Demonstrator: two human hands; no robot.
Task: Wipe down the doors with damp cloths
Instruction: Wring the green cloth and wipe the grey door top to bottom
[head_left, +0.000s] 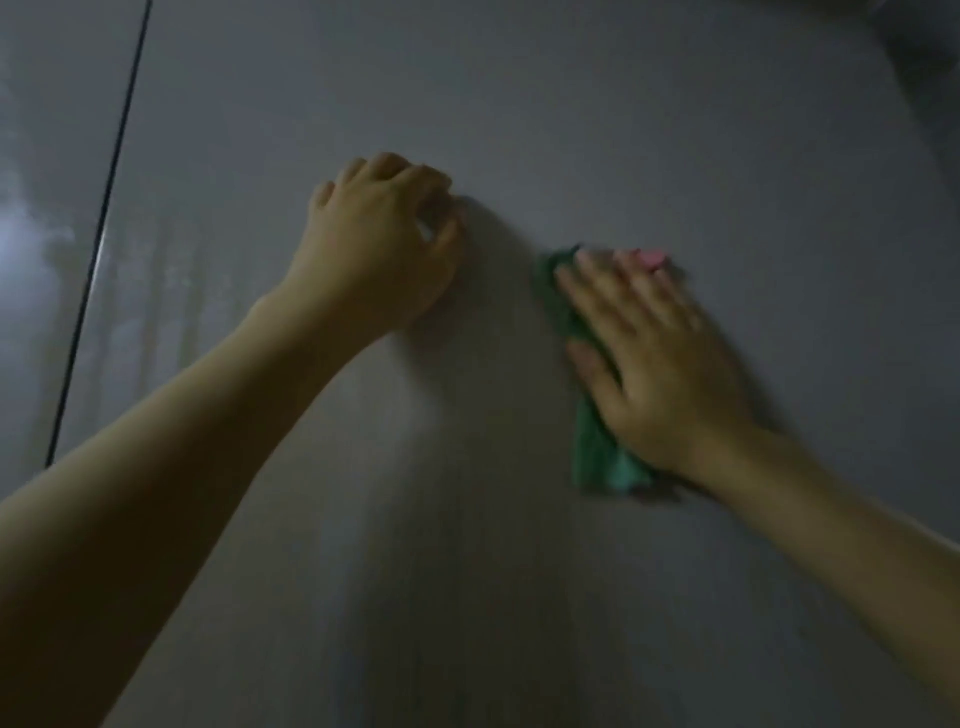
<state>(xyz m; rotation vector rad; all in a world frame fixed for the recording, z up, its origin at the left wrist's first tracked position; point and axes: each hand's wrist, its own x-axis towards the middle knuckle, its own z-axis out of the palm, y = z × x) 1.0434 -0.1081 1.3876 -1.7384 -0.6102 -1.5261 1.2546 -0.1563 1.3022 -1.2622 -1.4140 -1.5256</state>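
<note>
We press the folded green cloth (597, 447) under flat right-hand fingers (613, 291) against the smooth grey door (571, 104), mid-wipe; left hand (374, 249) curled, seemingly empty; next, sweep onto unwiped panel.

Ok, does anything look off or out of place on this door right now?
Nothing stands out. The right hand presses a green cloth flat against the grey door, and the left hand rests on the door with curled fingers. No spill or damage shows, though the picture is dim and blurred.

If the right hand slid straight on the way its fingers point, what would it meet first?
Nothing, likely: the right hand, flat on the green cloth, points up-left along bare door, passing right of the left hand.
</note>
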